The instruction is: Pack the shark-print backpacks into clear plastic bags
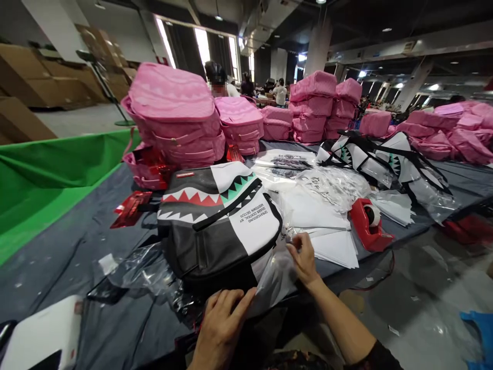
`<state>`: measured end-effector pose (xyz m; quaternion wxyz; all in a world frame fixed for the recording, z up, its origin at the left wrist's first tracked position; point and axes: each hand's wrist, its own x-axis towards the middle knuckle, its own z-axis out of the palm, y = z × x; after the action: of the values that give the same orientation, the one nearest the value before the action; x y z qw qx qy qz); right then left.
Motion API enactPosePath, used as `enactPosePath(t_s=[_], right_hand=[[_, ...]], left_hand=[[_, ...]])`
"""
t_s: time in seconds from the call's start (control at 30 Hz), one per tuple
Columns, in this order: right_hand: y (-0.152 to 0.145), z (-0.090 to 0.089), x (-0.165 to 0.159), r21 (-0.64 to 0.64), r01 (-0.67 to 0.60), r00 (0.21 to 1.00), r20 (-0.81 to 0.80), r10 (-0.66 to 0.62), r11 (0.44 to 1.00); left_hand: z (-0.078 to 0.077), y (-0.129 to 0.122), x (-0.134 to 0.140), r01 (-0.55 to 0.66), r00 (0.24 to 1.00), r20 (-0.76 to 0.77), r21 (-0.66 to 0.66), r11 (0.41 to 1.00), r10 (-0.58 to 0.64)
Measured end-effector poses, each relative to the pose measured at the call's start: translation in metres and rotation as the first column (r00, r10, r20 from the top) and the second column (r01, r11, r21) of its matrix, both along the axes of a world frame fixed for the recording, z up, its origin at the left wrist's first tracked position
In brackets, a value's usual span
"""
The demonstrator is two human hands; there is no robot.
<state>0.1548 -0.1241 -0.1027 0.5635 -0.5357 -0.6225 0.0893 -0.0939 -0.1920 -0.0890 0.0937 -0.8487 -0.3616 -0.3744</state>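
— Where's the shark-mouth backpack (204, 221)?
— I have it lying front side up on the worktop (61, 262), right ahead of both hands.
— And their state?
— I see the right hand (304, 257) pinching clear plastic (275, 277) beside the backpack. The left hand (225, 321) is at the near edge, fingers bent; I can't tell whether it grips anything.
— Around it?
— White sheets (333, 246) and a red tape dispenser (360, 226) to the right, stacked pink backpacks (173, 103) behind.
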Motion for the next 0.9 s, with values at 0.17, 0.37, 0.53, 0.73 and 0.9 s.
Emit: enactPosePath(t_s=[0.17, 0.37, 0.53, 0.73, 0.9], right_hand=[[-0.037, -0.001, -0.005, 0.186, -0.228, 0.899, 0.418, 0.133, 0.956], [-0.021, -0.006, -0.009, 0.222, -0.419, 0.764, 0.610, 0.210, 0.881], [-0.003, 0.005, -0.001, 0.176, -0.546, 0.650, 0.706, 0.281, 0.819], [0.020, 0.028, 0.015, -0.122, -0.671, 0.280, 0.872, 0.402, 0.731], [0.028, 0.042, 0.024, -0.164, -0.671, 0.196, 0.901, 0.386, 0.723]], left_hand=[[-0.008, -0.001, 0.002, -0.014, 0.998, 0.064, -0.005, 1.000, 0.014], [-0.015, -0.004, 0.000, -0.013, 0.992, 0.126, -0.060, 0.998, 0.021], [-0.011, -0.004, 0.002, 0.045, 0.985, 0.170, -0.064, 0.997, -0.034], [0.003, -0.002, 0.007, 0.023, 0.988, 0.156, -0.067, 0.998, -0.012], [0.000, -0.014, 0.010, 0.021, 0.994, 0.107, 0.012, 1.000, -0.022]])
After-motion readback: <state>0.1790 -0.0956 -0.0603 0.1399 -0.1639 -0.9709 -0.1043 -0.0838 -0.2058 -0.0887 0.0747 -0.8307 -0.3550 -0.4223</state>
